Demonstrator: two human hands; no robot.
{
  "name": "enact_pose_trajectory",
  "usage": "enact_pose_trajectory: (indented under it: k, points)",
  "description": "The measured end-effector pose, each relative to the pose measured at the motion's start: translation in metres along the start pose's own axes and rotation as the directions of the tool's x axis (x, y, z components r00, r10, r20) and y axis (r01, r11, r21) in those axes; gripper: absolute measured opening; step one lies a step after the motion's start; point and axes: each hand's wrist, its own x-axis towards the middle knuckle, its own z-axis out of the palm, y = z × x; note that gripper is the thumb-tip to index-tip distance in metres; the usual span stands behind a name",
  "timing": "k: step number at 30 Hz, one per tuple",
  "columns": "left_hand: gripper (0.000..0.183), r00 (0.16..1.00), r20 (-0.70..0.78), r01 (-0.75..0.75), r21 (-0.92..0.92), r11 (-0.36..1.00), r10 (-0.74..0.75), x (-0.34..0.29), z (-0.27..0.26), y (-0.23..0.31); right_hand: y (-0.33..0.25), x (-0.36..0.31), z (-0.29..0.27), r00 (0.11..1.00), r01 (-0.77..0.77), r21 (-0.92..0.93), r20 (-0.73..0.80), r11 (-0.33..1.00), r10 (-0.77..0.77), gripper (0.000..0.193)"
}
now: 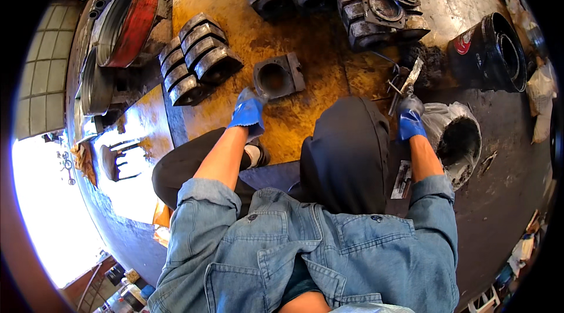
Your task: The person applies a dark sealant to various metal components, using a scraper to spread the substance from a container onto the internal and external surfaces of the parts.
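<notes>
My left hand (pixel 249 107), in a blue and grey glove, is at the near left corner of a square metal block (pixel 292 69) with a large round hole. Its fingers appear closed on that corner. The block lies flat on the oil-stained yellow floor. My right hand (pixel 410 114), gloved the same way, closes around a metal tool with a flat pale bar (pixel 413 75) and thin crosspieces. Part of that tool is hidden by the glove. Beside the right hand stands a round container lined with clear plastic (pixel 473 166), dark inside.
Stacked dark metal castings (pixel 202 48) stand left of the block, with more stacks (pixel 359 16) beyond it. A black bucket (pixel 479 54) is at far right, by a dark heap (pixel 432 57). A red-banded ring (pixel 141 22) leans at left. A small stool (pixel 109 163) is lower left.
</notes>
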Motion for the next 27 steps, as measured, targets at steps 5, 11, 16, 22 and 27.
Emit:
enact_pose_trajectory:
  k: [5,11,16,22,27]
  points:
    - [0.065,0.998,-0.027,-0.062,-0.184,0.981,0.058,-0.047,-0.018,-0.01,-0.028,-0.02,-0.055,0.898,0.079,0.459,-0.418,0.885,0.137,0.04]
    - [0.041,0.985,0.001,-0.166,-0.288,0.943,0.173,-0.076,-0.022,-0.015,0.022,-0.039,-0.134,0.933,0.344,0.938,-0.336,-0.042,0.127,0.034]
    - [0.038,0.984,0.021,-0.161,-0.288,0.944,0.174,-0.034,0.038,-0.049,0.019,-0.096,-0.252,0.9,0.428,0.852,-0.373,-0.3,0.224,0.03]
    - [0.053,0.927,0.028,-0.375,0.063,0.925,0.374,-0.06,0.042,-0.039,-0.016,-0.181,-0.363,0.503,0.654,0.461,-0.857,-0.6,-0.111,0.043]
    - [0.03,0.912,0.213,-0.397,0.229,0.889,0.352,-0.05,0.06,-0.021,-0.153,-0.206,-0.384,0.748,0.592,0.692,-0.663,-0.412,-0.039,0.057]
